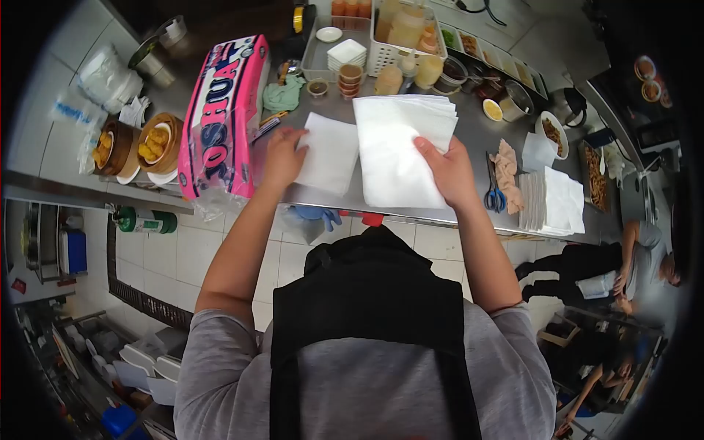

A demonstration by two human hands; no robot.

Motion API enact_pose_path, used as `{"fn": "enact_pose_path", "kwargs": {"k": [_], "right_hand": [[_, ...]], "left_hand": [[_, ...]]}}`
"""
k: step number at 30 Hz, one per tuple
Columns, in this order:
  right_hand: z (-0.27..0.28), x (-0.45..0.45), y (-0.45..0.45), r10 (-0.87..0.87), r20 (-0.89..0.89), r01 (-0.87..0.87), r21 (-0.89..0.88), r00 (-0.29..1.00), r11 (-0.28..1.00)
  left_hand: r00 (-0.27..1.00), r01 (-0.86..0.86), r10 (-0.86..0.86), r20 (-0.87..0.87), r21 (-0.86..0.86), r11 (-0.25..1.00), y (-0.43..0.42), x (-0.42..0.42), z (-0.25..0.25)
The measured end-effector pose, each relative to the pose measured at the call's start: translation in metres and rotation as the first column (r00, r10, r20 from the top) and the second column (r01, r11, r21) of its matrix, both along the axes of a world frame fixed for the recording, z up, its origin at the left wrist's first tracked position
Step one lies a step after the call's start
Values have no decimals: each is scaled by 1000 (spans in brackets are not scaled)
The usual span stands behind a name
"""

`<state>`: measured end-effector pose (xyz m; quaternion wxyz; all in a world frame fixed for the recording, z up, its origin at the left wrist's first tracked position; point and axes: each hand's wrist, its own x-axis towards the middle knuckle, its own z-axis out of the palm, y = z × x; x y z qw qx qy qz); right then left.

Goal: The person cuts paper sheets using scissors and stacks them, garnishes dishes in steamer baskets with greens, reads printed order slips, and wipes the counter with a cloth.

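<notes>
My right hand [449,170] grips a thick stack of white paper napkins [392,150], thumb on top and the other fingers hidden beneath. To its left, more white napkins [330,154] lie flat on the steel counter. My left hand [282,155] is at their left edge, with its fingers curved and a gap between thumb and forefinger. Left of that hand lies a long pink plastic pack [224,117] with dark lettering, its near end crumpled and clear. Another folded napkin stack [550,202] sits at the right, near blue-handled scissors [496,196] and a crumpled beige cloth [506,176].
Bamboo steamers [158,143] with yellow food stand at the left. Along the back are a green cloth [284,93], sauce cups [350,81], a white basket of bottles [411,33] and a topping tray [495,55]. Other people [638,249] are at the right.
</notes>
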<state>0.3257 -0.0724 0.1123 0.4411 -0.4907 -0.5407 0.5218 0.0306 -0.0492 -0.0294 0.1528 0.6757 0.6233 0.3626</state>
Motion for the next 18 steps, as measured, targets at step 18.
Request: {"fn": "enact_pose_path", "kwargs": {"k": [18], "right_hand": [[-136,-93,35,-173,533,123,128,829,984]], "left_hand": [[939,50,8,344,-160,986,-39,-1,-18]]}}
